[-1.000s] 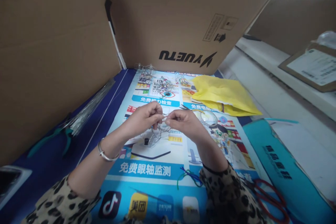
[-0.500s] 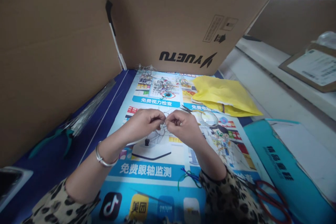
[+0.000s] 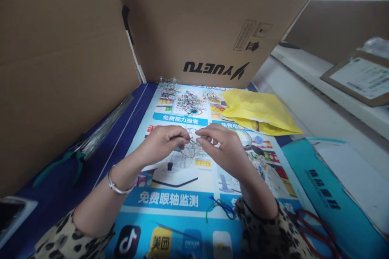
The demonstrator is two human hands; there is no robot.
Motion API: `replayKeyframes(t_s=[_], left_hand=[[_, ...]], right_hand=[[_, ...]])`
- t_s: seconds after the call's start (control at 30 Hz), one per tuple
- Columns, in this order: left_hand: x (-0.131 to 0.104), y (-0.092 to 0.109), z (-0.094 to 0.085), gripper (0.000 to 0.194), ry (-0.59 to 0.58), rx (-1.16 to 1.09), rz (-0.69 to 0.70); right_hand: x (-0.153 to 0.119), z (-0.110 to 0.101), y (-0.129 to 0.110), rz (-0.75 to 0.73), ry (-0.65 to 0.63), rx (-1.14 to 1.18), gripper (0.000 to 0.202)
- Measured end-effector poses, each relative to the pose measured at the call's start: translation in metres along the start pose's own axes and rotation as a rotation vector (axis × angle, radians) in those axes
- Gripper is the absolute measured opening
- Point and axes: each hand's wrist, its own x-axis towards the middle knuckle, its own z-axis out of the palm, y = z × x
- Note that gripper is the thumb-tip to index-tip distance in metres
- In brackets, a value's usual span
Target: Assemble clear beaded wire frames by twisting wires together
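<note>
My left hand (image 3: 165,139) is closed in a pinch on a bent thin wire piece (image 3: 186,157), which hangs in loops below the fingertips. A tiny red spot shows at that pinch. Just to the right, my right hand (image 3: 223,145) is near the wire, thumb and forefinger slightly apart, with nothing visible between them. Any fine strand there is too thin to make out. Beyond the hands lies a tangle of thin wire pieces with small coloured bits (image 3: 191,100).
Cardboard panels (image 3: 194,20) stand at the back and left. A yellow bag (image 3: 258,109) and wire coil (image 3: 244,138) lie to the right. Red-handled scissors (image 3: 316,226) and blue-green cords (image 3: 223,206) are nearer. Teal-handled pliers (image 3: 80,166) and straight wires (image 3: 106,127) lie left.
My right hand has moved slightly right, away from the left, and its thumb and forefinger have parted. My left hand keeps its pinch on the wire.
</note>
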Motion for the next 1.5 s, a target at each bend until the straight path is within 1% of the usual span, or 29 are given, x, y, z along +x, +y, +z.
replayKeyframes(t_s=[0.1,0.2,0.37,0.47,0.57,0.73,0.83,0.97,1.07,1.17,1.33,1.5], left_hand=[[-0.001,-0.002,-0.001,0.011,-0.012,-0.052,0.006],[-0.001,-0.002,0.001,0.009,-0.013,-0.097,-0.006],[0.000,-0.003,0.004,0.002,0.051,-0.296,-0.089],[0.001,-0.004,0.004,0.004,0.073,-0.341,-0.121],[0.000,-0.005,0.004,0.007,0.082,-0.314,-0.115],[0.000,-0.004,0.003,0.005,0.100,-0.166,0.007],[0.000,-0.004,0.004,0.006,0.107,-0.089,0.092],[-0.001,-0.004,0.007,0.012,0.122,0.047,0.187],[-0.001,-0.003,0.008,0.015,0.166,0.150,0.295],[0.000,-0.004,0.009,0.016,0.199,0.202,0.413],[0.001,-0.007,0.010,0.015,0.240,0.282,0.561],[0.000,-0.010,0.011,0.013,0.270,0.404,0.650]], right_hand=[[-0.002,0.008,0.003,-0.079,0.036,-0.108,0.017],[-0.003,0.017,0.005,-0.141,0.076,-0.135,0.015],[-0.002,0.020,0.004,-0.223,0.137,-0.129,0.016],[-0.003,0.017,0.003,-0.255,0.122,-0.122,0.016],[-0.004,0.017,0.003,-0.267,0.094,-0.109,0.016],[-0.004,0.017,0.004,-0.280,0.060,-0.064,0.016],[-0.003,0.015,0.004,-0.250,0.023,-0.009,0.015],[0.000,0.010,0.004,-0.149,-0.036,0.095,0.013],[0.001,0.007,0.005,-0.059,-0.040,0.150,0.014],[0.003,0.008,0.006,-0.009,-0.033,0.166,0.015],[0.003,0.013,0.009,-0.024,-0.062,0.155,0.018],[0.003,0.016,0.011,-0.021,-0.050,0.221,0.018]])
